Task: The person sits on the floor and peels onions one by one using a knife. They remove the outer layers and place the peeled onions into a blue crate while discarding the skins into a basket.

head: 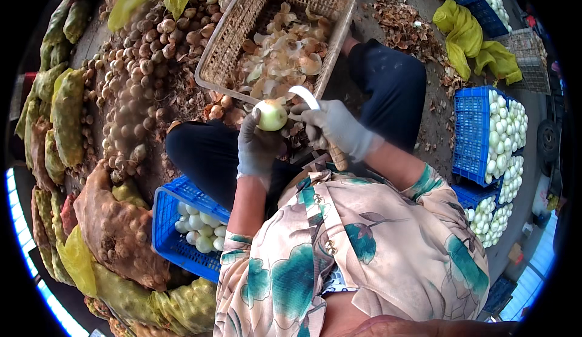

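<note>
A partly peeled, pale green-white onion rests in my gloved left hand, fingers and thumb around its lower left side. My right hand, also in a grey glove, grips a small curved knife; its pale blade points up and left, and the wooden handle sticks out below my palm. The right fingertips are close to the onion's right side; whether they touch it I cannot tell. Just beyond both hands stands a dirty plastic crate, with loose onion skins inside.
Unpeeled onions cover the floor at the left, near full mesh sacks. A blue crate beside my left hip holds peeled onions. Stacked blue crates of peeled onions stand at the right. Skins and yellow mesh bags lie upper right.
</note>
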